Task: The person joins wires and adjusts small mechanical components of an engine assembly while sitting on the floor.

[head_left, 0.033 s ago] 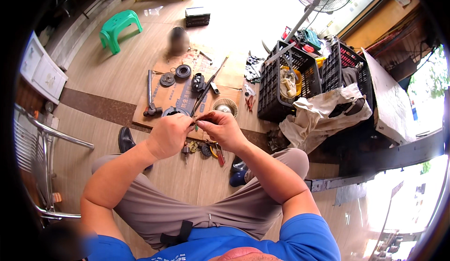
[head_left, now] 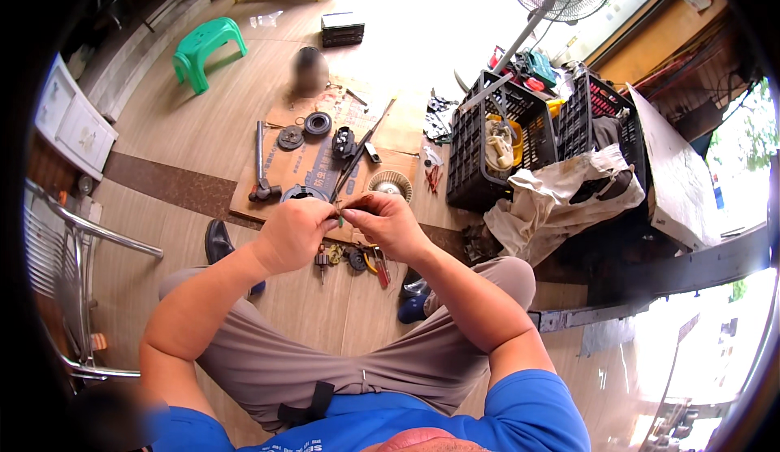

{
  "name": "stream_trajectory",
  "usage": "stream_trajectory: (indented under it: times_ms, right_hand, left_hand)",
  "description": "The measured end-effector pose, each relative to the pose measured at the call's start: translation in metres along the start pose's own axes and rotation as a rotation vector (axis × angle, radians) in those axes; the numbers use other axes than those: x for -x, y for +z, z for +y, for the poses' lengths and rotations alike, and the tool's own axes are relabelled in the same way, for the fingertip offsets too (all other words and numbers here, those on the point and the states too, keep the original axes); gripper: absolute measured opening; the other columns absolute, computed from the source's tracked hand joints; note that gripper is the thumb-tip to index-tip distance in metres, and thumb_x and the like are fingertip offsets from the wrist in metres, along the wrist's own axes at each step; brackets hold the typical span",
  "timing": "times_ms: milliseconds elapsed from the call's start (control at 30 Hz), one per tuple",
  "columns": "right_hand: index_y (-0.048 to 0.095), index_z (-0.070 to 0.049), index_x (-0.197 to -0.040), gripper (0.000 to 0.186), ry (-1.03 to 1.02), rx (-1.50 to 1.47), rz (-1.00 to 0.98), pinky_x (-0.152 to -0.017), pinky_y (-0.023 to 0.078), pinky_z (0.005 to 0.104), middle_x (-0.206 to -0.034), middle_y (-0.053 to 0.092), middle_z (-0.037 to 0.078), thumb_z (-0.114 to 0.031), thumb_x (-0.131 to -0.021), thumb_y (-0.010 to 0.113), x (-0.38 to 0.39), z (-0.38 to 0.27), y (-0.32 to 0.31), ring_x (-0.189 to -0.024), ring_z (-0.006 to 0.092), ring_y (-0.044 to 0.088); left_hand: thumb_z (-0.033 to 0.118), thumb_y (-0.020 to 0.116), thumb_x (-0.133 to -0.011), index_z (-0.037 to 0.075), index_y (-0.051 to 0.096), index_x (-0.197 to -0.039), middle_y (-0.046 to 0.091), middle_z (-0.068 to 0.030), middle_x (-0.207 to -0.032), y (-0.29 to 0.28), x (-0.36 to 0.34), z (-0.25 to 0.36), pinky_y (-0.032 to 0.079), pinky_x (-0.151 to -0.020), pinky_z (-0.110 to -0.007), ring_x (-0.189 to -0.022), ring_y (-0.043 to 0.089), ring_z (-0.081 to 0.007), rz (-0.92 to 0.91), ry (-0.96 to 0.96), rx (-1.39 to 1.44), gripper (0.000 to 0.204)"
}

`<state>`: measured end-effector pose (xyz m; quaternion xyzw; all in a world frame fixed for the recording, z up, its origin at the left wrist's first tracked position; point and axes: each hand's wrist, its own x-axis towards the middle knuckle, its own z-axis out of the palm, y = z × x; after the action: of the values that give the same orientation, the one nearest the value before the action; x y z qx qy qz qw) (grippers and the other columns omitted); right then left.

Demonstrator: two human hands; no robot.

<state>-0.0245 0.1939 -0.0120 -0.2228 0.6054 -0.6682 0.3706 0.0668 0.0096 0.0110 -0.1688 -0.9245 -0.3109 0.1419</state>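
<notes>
Currently, a small part (head_left: 345, 206) is pinched between both hands, left hand (head_left: 294, 233) and right hand (head_left: 390, 223); disassembled parts (head_left: 317, 124) remain spread on the cardboard (head_left: 302, 164), so reassembly appears unfinished.

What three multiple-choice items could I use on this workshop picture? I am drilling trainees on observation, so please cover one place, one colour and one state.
1. Where does the plastic stool stand?
A. on the floor at the upper left
B. inside the black crate
C. on the person's lap

2. What colour is the nearer crate beside the cardboard sheet?
A. white
B. black
C. green

3. How are the two hands placed?
A. far apart, flat on the knees
B. one raised overhead
C. together in front, pinching a small item between the fingertips

Answers:
1 A, the green stool stands on bare floor far from the person.
2 B, the crate's lattice walls are black.
3 C, the left hand and right hand meet above the floor around a small item, too small to identify.
</notes>
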Motion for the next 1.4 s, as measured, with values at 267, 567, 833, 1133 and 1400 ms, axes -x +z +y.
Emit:
stream_trajectory:
  times_ms: [267,567,833,1133,1400]
  right_hand:
    - [0.066,0.003,-0.096,0.011,-0.223,0.077,-0.043,-0.069,0.047,0.0218,-0.084,0.066,-0.001,-0.008,-0.094,0.064,0.005,0.008,0.003,-0.078,0.0038,0.055]
    - [0.067,-0.001,-0.099,0.015,-0.007,-0.049,0.154,-0.047,0.033,0.0187,-0.073,0.057,-0.005,-0.015,-0.095,0.065,-0.001,0.014,0.010,-0.056,0.0003,0.043]
    - [0.067,0.002,-0.099,0.013,0.048,-0.035,0.126,-0.067,0.046,0.0215,-0.084,0.065,-0.001,-0.010,-0.093,0.066,0.002,0.005,0.001,-0.075,0.0037,0.053]
    - [0.065,0.002,-0.094,0.011,-0.162,0.088,0.157,-0.065,0.045,0.0216,-0.081,0.064,-0.001,-0.009,-0.093,0.065,0.003,0.012,0.007,-0.073,0.0045,0.053]
    - [0.067,-0.001,-0.095,0.011,-0.119,-0.079,0.122,-0.047,0.035,0.0186,-0.073,0.059,-0.004,-0.012,-0.094,0.066,0.002,0.006,0.011,-0.055,0.0010,0.044]
  left_hand:
    - [0.006,0.058,-0.095,-0.004,0.063,-0.096,0.060,-0.0015,-0.072,-0.004,0.002,-0.007,0.044,-0.056,-0.024,-0.061,0.054,-0.0070,-0.346,-0.646,1.035,0.011]
    - [0.006,0.063,-0.083,0.001,0.057,-0.087,0.061,-0.0143,-0.080,0.005,0.002,0.001,0.050,-0.066,-0.040,-0.077,0.063,-0.0321,0.048,0.019,-0.232,0.009]
    - [0.005,0.059,-0.088,0.000,0.059,-0.089,0.063,-0.0146,-0.076,0.004,0.000,0.001,0.049,-0.061,-0.036,-0.069,0.062,-0.0298,0.021,-0.100,0.061,0.006]
    - [0.006,0.064,-0.089,-0.004,0.062,-0.092,0.061,-0.0108,-0.071,0.013,0.000,-0.003,0.047,-0.058,-0.032,-0.060,0.058,-0.0145,-0.088,-0.508,0.797,0.010]
    - [0.005,0.068,-0.081,-0.002,0.063,-0.084,0.062,-0.0195,-0.078,0.008,0.000,0.002,0.047,-0.066,-0.042,-0.075,0.061,-0.0376,0.103,-0.198,0.164,0.010]
